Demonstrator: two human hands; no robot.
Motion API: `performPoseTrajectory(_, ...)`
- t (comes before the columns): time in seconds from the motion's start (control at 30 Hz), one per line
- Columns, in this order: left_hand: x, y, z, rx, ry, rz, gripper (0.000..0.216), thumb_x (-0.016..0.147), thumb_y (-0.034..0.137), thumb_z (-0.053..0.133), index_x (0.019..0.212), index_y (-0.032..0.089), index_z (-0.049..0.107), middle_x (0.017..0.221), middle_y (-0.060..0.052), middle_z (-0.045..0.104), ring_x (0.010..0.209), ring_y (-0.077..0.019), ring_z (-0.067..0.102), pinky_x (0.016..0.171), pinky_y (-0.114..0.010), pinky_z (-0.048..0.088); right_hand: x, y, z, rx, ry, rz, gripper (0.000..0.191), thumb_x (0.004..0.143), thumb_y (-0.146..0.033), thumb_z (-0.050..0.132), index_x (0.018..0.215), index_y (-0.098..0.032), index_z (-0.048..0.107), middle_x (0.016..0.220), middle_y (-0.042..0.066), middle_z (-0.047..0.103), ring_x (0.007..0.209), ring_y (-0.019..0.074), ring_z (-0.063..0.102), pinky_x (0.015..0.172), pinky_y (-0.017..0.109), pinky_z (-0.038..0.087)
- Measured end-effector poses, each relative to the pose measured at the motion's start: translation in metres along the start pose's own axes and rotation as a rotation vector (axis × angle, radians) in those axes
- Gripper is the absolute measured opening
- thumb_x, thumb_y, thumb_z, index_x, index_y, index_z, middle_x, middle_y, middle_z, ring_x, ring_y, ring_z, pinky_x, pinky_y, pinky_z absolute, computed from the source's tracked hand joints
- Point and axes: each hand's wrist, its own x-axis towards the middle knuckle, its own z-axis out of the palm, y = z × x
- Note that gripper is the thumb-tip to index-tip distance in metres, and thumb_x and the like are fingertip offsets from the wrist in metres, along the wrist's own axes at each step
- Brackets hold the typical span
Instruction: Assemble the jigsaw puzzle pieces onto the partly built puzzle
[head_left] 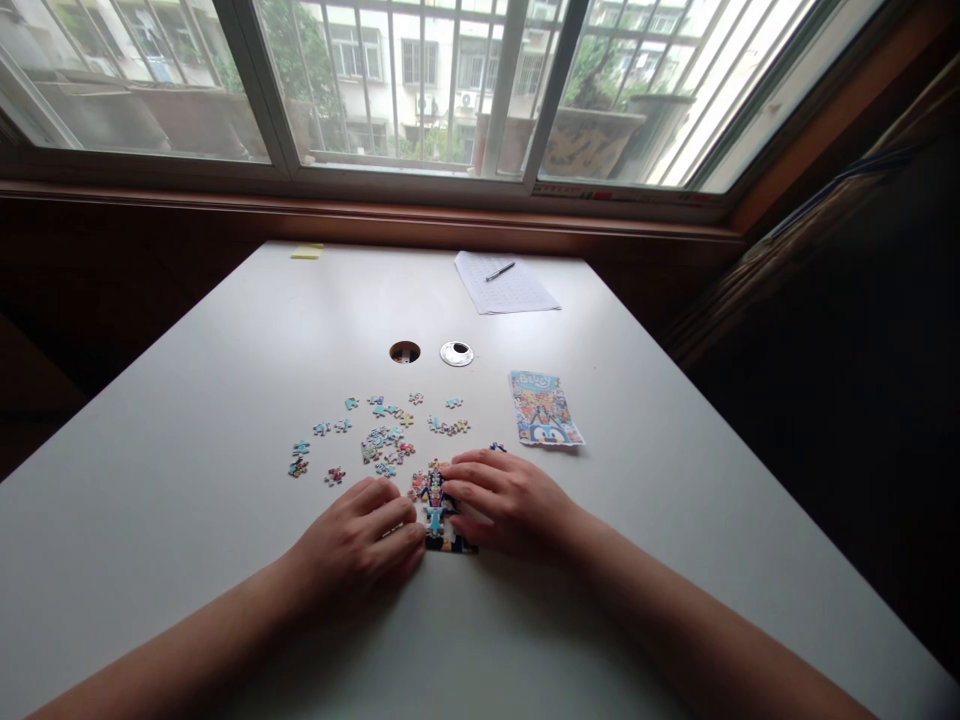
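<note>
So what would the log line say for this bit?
left hand: on joined puzzle strip | right hand: on strip too | loose pieces: beyond | picture card: right

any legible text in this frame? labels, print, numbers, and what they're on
None can be read.
Picture card: a blue title band across the top, too blurred to read.
Sheet of paper under the pen: faint lines, too small to read.
Strip along the window sill: red and white marks, illegible.
Yellow sticky notes: no writing visible.
Joined puzzle pieces between the left hand and right hand: picture only, no letters discernible.
</note>
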Motion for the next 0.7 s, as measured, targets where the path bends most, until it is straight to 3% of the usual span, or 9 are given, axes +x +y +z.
performPoseTrajectory(0.7,0.0008,-0.0002,0.0012,-0.004,-0.004,0.003,0.01,0.091,0.016,0.062,0.1,0.021,0.064,0.087,-0.002,0.064,0.084,-0.0182,0.056,0.08,-0.036,0.049,-0.0008,0.0005,0.0005,-0.001,0.002,0.001,0.02,0.092,-0.029,0.062,0.107,-0.017,0.067,0.116,0.009,0.072,0.114,0.0234,0.063,0.093,0.038,0.059)
